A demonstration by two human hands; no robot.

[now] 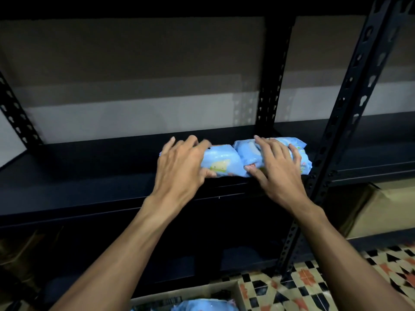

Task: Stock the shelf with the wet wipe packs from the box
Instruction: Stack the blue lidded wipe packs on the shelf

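Two light blue wet wipe packs lie side by side on the black shelf board (89, 176), close to its right upright. My left hand (179, 169) grips the left pack (224, 162), with the fingers curled over its top and the thumb at its front edge. My right hand (278, 171) rests on the right pack (247, 151) with its fingers spread and fairly straight. That hand's thumb touches the pack's front lower corner. At the bottom edge of the view the open cardboard box (224, 288) shows more blue packs (202, 305) inside.
Black perforated uprights (350, 104) stand just right of the packs, with another upright (269, 86) behind them. The shelf board stretches bare to the left. A brown carton (381, 212) sits on the lower shelf of the neighbouring rack. Patterned floor tiles (314, 283) lie at the lower right.
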